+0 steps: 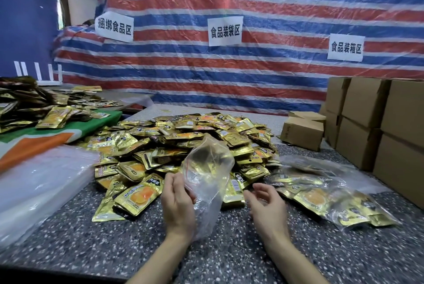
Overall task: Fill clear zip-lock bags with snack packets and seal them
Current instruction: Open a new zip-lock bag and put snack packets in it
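One bag [208, 176] is up, clear and apparently empty, held upright at the near edge of the pile [195, 136] of gold packets. The left hand [177, 201] grips it low on its left side, fingers curled round the film. The right hand [263, 201] hovers at the pile's near right corner, fingers loosely spread, holding nothing.

Here is the danger as I see it. The bag's mouth does not look opened; the red zip line sits crumpled on the side facing the left hand. If the right hand scoops packets before that mouth is spread, they likely hit film and slide back onto the pile or down to the table [91, 249]. The film is thin and floppy, and a one-handed grip may let it fold over or slip once weight drops in. Sharp packet corners could snag the zip track, and overfilling would probably keep it from closing flat.

Filled bags [325, 196] lie right of the pile, close by, so a careless reach could drag one along. A stack of spare bags [39, 182] sits left of the pile, safely apart.
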Motion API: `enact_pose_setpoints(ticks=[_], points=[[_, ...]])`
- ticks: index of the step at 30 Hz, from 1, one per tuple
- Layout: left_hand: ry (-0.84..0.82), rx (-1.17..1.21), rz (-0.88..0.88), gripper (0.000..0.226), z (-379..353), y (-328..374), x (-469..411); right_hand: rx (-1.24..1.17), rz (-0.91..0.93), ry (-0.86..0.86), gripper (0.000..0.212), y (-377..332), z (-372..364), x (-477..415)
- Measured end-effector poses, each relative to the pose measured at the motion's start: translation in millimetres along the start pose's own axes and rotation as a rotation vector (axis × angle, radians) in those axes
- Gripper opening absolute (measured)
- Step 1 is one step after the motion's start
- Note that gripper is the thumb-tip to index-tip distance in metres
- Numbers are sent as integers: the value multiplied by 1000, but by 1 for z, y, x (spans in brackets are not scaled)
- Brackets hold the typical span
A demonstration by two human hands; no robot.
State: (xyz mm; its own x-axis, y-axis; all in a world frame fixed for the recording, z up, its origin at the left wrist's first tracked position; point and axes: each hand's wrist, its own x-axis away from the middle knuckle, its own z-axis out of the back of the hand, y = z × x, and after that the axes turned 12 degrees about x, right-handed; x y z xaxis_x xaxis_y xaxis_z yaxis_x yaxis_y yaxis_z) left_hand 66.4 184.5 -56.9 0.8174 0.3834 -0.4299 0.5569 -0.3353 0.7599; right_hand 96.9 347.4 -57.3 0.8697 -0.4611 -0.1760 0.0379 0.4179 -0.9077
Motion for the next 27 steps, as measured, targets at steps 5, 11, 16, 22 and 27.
enact_pose_setpoints(ticks=[5, 11, 16, 22, 27], points=[[-41, -79, -62, 37, -1, 1, 2, 702, -78, -77, 85, -15, -24, -7], [-66, -87, -30, 40, 0, 0, 2, 452, -114, 33, 72, -16, -20, -1], [-102, -65, -61, 35, -4, 3, 5, 169, -136, 141, 56, -14, -7, -1], [-170, -102, -78, 28, -5, 0, 7, -298, -145, 233, 33, -26, 21, -11], [-201, -148, -109, 30, -5, -2, 7, -656, 2, 410, 38, -75, 63, -5]])
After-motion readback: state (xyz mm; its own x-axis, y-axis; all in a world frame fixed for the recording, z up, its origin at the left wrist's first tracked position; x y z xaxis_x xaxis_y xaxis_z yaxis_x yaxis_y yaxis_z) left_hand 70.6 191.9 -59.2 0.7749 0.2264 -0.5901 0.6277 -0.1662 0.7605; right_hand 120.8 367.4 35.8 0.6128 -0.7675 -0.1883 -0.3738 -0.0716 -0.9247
